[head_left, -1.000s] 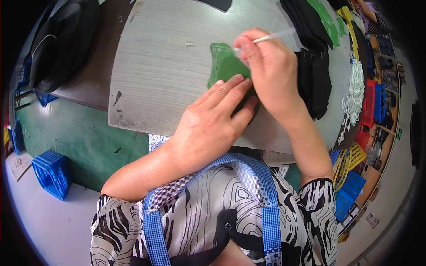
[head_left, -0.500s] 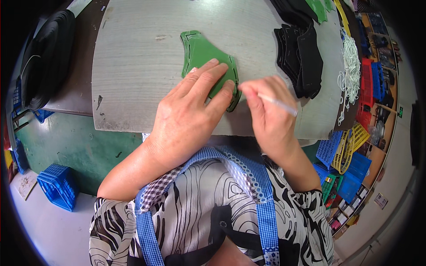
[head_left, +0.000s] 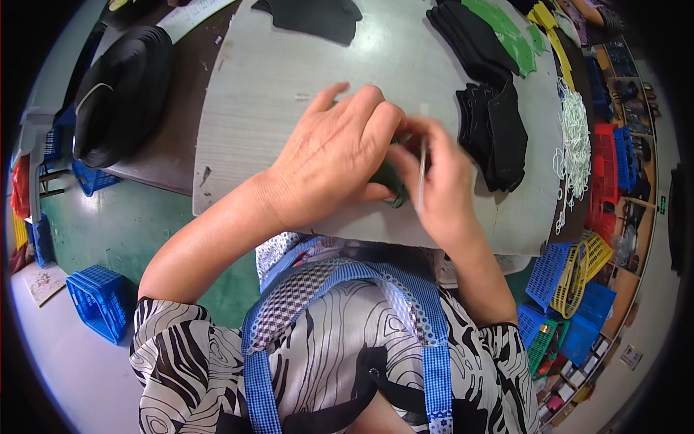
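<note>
My left hand (head_left: 340, 148) is curled over a green template (head_left: 389, 179), a flat shaped plate. Most of it is hidden beneath the palm and fingers, with a lower edge showing by the thumb. Beside it my right hand (head_left: 439, 173), slightly blurred, has a slim pale pen (head_left: 422, 172) in its grip. The right fingertips meet the left fingers over the template's right side; whether they also touch it I cannot tell. To the right of my hands lies a stack of black cut pieces (head_left: 491, 137). Another black piece (head_left: 314, 18) lies at the board's far edge.
A large black roll of strip (head_left: 123, 94) stands at the left. Along the right are green sheets (head_left: 506, 32), a bundle of white cord (head_left: 575, 148) and a yellow strip (head_left: 551, 36). Blue baskets (head_left: 101, 304) and yellow baskets (head_left: 582, 267) stand lower down.
My left hand has gone from lying flat on the template to curling around it. My right hand has come closer to it, the pen now more upright. The whole view has shifted.
</note>
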`<state>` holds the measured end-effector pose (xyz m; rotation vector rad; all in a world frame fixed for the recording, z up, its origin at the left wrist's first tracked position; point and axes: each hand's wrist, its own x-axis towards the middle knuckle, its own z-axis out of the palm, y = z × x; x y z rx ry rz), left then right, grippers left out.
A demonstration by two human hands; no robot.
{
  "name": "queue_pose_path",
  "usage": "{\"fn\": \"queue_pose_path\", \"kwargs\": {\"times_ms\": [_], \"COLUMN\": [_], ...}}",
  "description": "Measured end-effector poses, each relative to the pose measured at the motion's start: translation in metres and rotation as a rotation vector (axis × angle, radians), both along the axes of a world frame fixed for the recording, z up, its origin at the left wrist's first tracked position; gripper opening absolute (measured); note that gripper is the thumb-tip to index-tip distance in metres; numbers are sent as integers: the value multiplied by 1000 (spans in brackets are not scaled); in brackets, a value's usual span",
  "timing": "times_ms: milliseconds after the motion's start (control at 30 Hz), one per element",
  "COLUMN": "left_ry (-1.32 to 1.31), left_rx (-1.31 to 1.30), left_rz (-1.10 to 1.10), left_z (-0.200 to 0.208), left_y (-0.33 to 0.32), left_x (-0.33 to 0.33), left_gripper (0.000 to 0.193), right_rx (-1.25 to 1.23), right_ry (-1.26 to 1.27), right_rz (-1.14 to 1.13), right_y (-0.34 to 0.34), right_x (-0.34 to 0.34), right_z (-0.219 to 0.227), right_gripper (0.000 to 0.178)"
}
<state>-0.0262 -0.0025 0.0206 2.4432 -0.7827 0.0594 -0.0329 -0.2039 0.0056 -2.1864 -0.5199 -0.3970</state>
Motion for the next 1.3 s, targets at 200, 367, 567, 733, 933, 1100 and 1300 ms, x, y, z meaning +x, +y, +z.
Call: {"fn": "queue_pose_path", "kwargs": {"times_ms": [200, 367, 567, 733, 933, 1100, 1300], "left_ry": [-318, -125, 13, -115, -91, -104, -86], "left_rx": [180, 294, 124, -253, -141, -127, -141], "left_rz": [284, 119, -44, 44, 122, 157, 165], "left_z": [-25, -15, -6, -14, -27, -28, -29], "left_y": [63, 57, 21, -6, -22, -21, -22], "left_x": [45, 8, -60, -56, -59, -57, -54], "left_gripper": [82, 79, 59, 48, 38, 34, 30], "right_rx": [128, -237, 321, 171, -196, -185, 337], "right_ry": [90, -39, 410, 486, 272, 136, 564], "right_rz": [-278, -512, -233, 25, 67, 138, 199], "right_y": [-55, -142, -66, -18, -8, -16, -5], "right_x": [11, 21, -11, 4, 15, 29, 40], "right_z": [27, 36, 37, 10, 0, 11, 14], "right_gripper": [23, 20, 11, 12, 20, 36, 31]}}
